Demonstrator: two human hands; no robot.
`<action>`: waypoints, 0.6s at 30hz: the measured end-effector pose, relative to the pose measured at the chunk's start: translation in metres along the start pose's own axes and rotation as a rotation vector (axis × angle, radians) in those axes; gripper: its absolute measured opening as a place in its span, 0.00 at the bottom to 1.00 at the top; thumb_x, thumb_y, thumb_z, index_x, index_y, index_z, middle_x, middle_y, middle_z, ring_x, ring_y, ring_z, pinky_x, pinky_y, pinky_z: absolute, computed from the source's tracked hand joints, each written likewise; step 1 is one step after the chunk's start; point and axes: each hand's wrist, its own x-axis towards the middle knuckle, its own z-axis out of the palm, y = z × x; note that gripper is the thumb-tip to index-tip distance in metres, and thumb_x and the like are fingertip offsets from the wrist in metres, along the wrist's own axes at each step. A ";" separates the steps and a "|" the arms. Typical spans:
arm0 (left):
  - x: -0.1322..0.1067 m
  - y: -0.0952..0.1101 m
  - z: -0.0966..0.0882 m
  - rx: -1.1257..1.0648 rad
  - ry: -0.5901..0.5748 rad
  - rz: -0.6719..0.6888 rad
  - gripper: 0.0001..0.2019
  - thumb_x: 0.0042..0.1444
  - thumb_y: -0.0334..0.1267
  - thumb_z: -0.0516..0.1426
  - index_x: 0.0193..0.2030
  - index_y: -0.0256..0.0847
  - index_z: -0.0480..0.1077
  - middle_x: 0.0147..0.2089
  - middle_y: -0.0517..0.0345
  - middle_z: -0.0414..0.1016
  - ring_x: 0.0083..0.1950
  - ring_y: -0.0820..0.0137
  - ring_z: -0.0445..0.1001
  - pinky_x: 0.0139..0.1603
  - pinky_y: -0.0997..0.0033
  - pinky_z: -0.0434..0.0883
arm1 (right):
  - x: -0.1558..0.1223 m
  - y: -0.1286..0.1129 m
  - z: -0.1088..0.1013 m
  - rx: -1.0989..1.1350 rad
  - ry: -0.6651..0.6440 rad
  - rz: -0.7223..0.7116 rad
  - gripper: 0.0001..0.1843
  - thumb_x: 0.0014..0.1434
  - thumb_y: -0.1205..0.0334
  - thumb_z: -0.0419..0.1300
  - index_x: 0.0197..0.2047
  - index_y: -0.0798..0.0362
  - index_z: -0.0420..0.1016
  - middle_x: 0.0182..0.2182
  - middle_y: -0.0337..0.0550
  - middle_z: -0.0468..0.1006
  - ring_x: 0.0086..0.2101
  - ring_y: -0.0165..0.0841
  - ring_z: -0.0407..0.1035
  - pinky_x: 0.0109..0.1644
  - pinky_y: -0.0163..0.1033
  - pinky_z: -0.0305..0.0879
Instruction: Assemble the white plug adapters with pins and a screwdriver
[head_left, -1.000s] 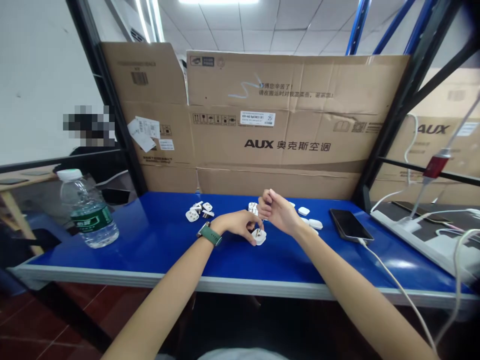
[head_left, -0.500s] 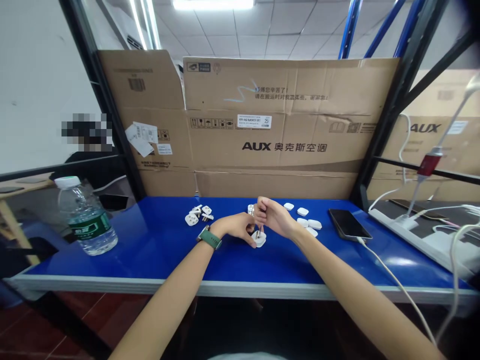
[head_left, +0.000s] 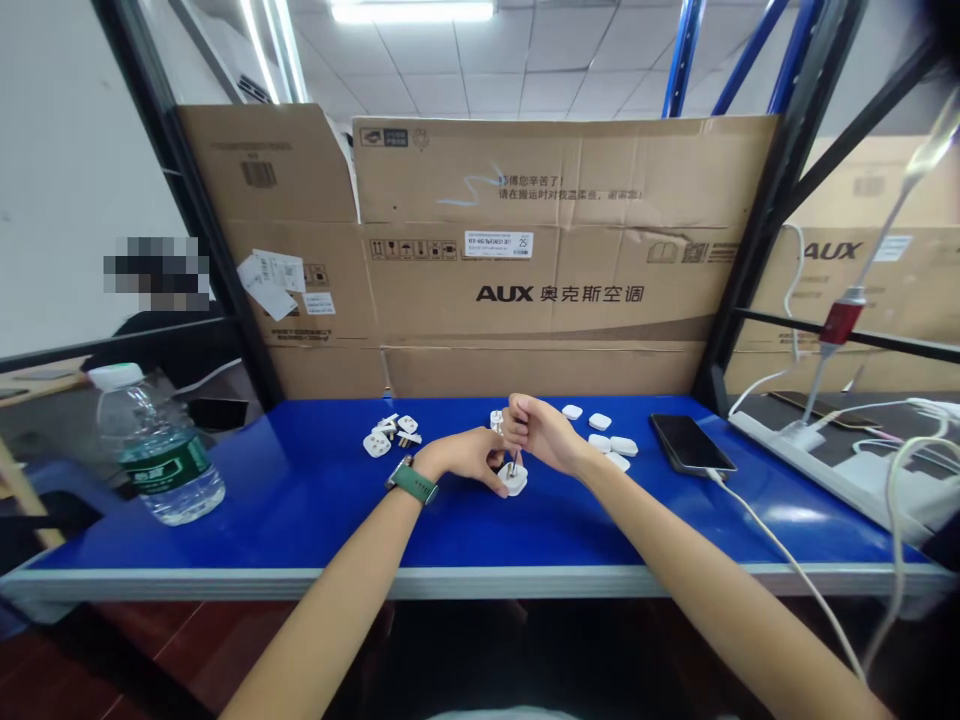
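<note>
A white plug (head_left: 514, 482) lies on the blue tabletop with its pins up. My left hand (head_left: 474, 458), a green-strapped watch on its wrist, steadies it from the left between thumb and fingers. Over the plug, my right hand (head_left: 538, 432) is closed round a thin upright tool, probably a screwdriver (head_left: 515, 461); only its slim shaft shows below the fist, pointing down at the plug, and the handle is hidden. Behind the hands another white plug piece (head_left: 496, 421) is partly covered. White plug parts with pins (head_left: 377, 443) lie in a group to the left.
Several white square covers (head_left: 622, 445) are scattered to the right. Beyond them lie a black phone (head_left: 691, 443) with a charging cable and a white power strip (head_left: 825, 480). A water bottle (head_left: 161, 460) stands at the left. Cardboard (head_left: 555, 330) walls the back; a person (head_left: 161, 320) sits beyond.
The whole view has shifted slightly, so things appear a little further left. Both hands keep their places at the plug, with the thin shaft still on it.
</note>
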 end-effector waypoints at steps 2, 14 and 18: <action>0.000 0.001 -0.001 -0.006 -0.002 0.007 0.28 0.43 0.52 0.71 0.50 0.44 0.77 0.28 0.67 0.61 0.27 0.75 0.60 0.29 0.73 0.55 | 0.000 -0.001 0.000 -0.008 0.008 0.001 0.16 0.64 0.56 0.56 0.27 0.51 0.57 0.24 0.34 0.53 0.25 0.29 0.47 0.31 0.36 0.52; 0.003 -0.001 0.001 -0.037 -0.016 -0.060 0.22 0.41 0.52 0.72 0.32 0.38 0.74 0.24 0.66 0.66 0.25 0.75 0.62 0.29 0.72 0.58 | -0.001 0.001 -0.003 0.000 0.001 -0.023 0.17 0.66 0.50 0.58 0.31 0.51 0.63 0.26 0.35 0.59 0.27 0.30 0.56 0.35 0.37 0.63; 0.003 -0.005 0.002 -0.074 -0.019 -0.034 0.25 0.41 0.52 0.72 0.41 0.39 0.76 0.26 0.66 0.68 0.27 0.74 0.64 0.29 0.73 0.59 | -0.003 -0.001 -0.007 -0.272 -0.038 -0.077 0.16 0.63 0.47 0.64 0.37 0.52 0.71 0.32 0.39 0.70 0.32 0.31 0.65 0.41 0.38 0.67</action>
